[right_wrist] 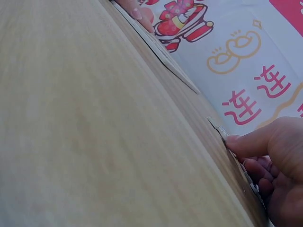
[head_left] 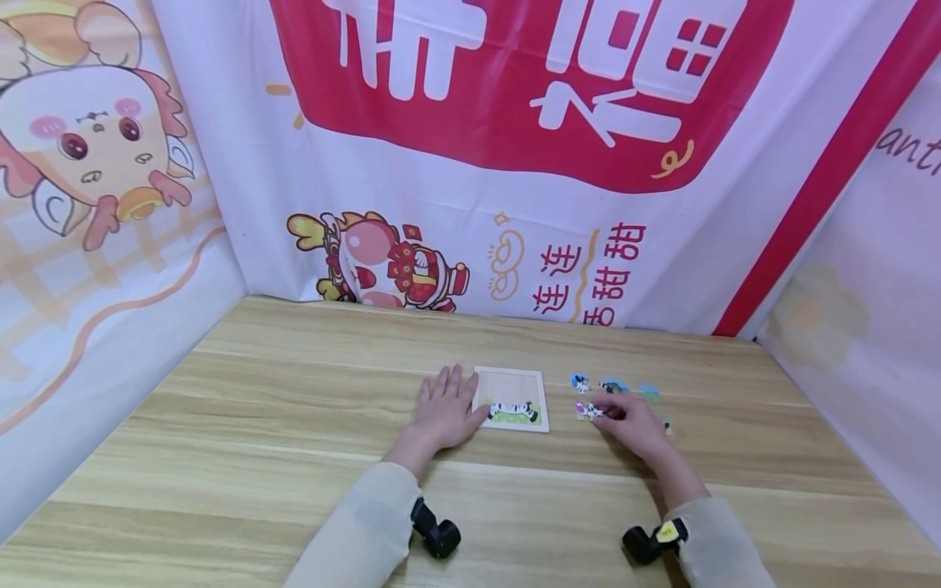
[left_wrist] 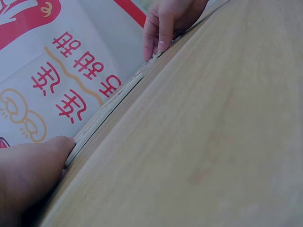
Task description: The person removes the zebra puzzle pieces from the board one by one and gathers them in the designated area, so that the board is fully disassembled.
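Bright, even light in here over the pale wood-grain tabletop [head_left: 294, 384], wrist views dimmer, its near surface blurred, dark shadow under the bare left hand [left_wrist: 31, 177]

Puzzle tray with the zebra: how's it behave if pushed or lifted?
The tray is probably stiff: its edges run straight. It should likely slide rather than tip, lying flat and thin. The zebra section may slip if tilted, with bare backing above it.
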### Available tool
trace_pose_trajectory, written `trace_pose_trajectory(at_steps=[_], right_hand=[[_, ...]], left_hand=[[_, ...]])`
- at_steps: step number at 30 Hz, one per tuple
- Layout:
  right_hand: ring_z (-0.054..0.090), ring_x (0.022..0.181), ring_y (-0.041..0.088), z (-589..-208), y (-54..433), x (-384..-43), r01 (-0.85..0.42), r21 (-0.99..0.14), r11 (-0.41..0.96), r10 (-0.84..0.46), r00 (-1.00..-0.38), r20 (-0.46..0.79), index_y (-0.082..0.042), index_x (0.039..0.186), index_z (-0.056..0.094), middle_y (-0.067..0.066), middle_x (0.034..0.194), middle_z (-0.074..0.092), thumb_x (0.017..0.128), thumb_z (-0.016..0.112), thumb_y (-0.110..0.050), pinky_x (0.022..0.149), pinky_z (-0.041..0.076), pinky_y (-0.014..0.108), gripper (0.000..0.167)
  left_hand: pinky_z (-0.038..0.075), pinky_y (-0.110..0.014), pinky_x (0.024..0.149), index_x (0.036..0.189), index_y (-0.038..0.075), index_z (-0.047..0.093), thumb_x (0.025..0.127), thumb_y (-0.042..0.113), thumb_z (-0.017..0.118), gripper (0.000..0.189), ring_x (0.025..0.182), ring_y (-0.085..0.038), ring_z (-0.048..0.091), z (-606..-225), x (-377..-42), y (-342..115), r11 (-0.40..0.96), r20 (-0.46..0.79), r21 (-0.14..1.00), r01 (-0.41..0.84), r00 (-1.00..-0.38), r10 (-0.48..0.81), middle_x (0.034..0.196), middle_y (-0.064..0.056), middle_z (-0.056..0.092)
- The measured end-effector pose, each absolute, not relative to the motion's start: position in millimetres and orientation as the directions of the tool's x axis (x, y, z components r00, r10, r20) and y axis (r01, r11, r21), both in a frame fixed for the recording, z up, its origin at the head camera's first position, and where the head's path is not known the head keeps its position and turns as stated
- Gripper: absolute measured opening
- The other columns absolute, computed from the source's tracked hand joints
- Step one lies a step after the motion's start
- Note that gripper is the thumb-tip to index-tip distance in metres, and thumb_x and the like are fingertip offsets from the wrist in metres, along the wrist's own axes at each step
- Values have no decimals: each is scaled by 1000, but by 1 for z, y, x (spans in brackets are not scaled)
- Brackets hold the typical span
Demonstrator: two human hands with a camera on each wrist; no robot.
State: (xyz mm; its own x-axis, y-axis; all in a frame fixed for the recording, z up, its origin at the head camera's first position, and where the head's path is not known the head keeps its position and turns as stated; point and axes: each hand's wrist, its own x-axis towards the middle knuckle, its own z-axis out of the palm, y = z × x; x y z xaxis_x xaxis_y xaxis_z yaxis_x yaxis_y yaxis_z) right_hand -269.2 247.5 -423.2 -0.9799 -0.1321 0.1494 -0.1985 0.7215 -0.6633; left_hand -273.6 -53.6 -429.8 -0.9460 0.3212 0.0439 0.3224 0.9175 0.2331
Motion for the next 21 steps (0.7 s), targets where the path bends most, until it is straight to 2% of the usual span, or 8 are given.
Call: trace_pose_trajectory(at_steps=[6, 13, 21], right_hand=[[50, 80, 20, -421, 247, -268, -195, -684, 703, -139, -981, 137, -2, 103, 60, 6, 87, 56, 76, 65, -10, 70, 40, 33, 29], [51, 77, 19, -419, 243, -270, -190, -705, 683, -133, -982, 136, 1, 103, 60, 6, 84, 58, 75, 65, -9, 67, 42, 31, 30], [53, 80, 21, -406, 237, -265, -169, -687, 707, -125, -986, 113, 2, 106, 57, 7, 87, 59, 77, 63, -11, 69, 44, 32, 32]], left_hand=[[0, -51, 98, 138, 14, 21, 88, 53, 27, 64, 127, -32, 2, -430, -273, -54, 914, 53, 245, 324, -946, 321, 141, -16, 9], [-1, -51, 97, 138, 14, 19, 87, 55, 25, 66, 127, -32, 0, -429, -270, -52, 902, 44, 279, 329, -943, 330, 141, -17, 7], [2, -52, 97, 138, 14, 19, 86, 58, 25, 69, 127, -34, 0, -420, -247, -44, 870, 58, 229, 436, -899, 435, 141, -18, 3]])
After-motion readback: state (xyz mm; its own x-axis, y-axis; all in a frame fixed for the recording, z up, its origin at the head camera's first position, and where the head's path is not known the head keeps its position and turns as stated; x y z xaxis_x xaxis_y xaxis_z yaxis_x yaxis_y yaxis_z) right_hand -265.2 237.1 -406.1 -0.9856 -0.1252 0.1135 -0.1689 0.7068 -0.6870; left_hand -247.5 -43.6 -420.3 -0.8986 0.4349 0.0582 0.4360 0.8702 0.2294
